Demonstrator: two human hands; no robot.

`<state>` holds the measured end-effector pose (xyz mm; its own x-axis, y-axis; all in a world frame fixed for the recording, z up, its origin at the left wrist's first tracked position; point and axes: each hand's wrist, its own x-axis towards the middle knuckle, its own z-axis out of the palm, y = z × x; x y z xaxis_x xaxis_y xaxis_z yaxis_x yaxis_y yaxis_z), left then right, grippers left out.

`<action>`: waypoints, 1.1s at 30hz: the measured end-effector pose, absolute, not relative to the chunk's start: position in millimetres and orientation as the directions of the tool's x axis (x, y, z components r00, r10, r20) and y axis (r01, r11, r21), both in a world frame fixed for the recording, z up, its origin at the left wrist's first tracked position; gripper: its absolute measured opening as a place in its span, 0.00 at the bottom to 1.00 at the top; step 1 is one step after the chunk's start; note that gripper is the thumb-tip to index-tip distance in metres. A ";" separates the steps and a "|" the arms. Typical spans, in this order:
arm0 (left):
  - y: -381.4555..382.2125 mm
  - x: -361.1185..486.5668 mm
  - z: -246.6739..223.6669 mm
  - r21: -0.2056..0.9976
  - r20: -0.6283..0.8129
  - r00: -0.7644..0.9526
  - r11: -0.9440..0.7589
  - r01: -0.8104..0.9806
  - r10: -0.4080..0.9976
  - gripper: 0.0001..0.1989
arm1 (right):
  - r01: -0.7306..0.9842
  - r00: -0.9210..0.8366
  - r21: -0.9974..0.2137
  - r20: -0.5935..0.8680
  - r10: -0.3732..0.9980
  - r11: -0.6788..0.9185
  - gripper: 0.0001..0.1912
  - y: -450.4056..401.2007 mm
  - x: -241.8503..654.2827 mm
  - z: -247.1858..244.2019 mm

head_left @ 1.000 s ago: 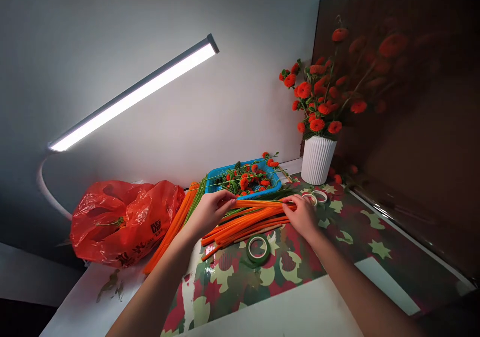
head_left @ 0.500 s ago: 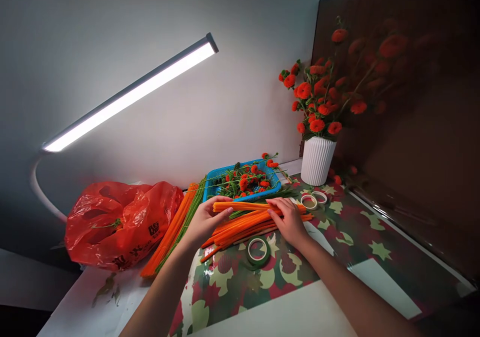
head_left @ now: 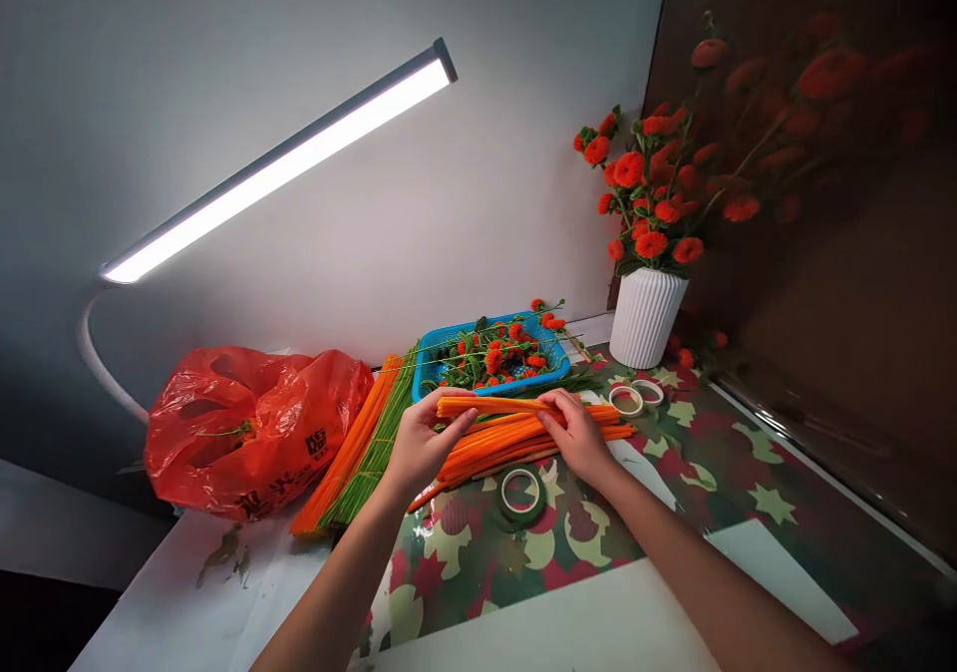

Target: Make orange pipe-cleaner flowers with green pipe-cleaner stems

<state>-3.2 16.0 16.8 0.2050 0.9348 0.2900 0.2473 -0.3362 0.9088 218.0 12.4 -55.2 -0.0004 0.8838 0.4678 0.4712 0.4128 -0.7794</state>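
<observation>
Green stems point(head_left: 380, 453) lay left of my left hand point(head_left: 419, 448), whose fingers were closed on one end of the orange strips point(head_left: 497, 407); rightward, my right hand point(head_left: 581, 443) pinched them too. I judged this a steadying hold (more strips point(head_left: 515, 441) lay beneath), calling for light, even pressure.

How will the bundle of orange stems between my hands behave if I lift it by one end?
The bundle of orange stems will probably stay fairly stiff, since it runs nearly straight from your left hand to your right hand. It's likely light, as the stems look thin. It may fan out, because no tie shows around it.
</observation>
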 end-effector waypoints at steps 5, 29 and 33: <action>16.6 -4.4 14.8 0.891 0.349 0.174 -0.383 0.244 0.921 0.11 | 0.432 0.031 -0.811 0.450 0.893 0.394 0.07 13.5 219.5 -58.3; 20.7 -8.8 12.9 0.953 0.288 0.129 -0.298 0.062 0.949 0.12 | 0.291 0.080 -0.903 0.352 0.932 0.316 0.10 17.9 221.8 -69.8; 20.2 -8.2 14.3 0.961 0.259 0.102 -0.267 0.073 0.960 0.13 | 0.287 0.076 -0.906 0.345 0.936 0.310 0.10 15.8 221.1 -68.4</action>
<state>-8.2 20.2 14.3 0.1022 0.9604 0.2593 0.0727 -0.2672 0.9609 221.1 15.8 -68.4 0.0763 0.9356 0.3446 0.2872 0.3104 -0.9062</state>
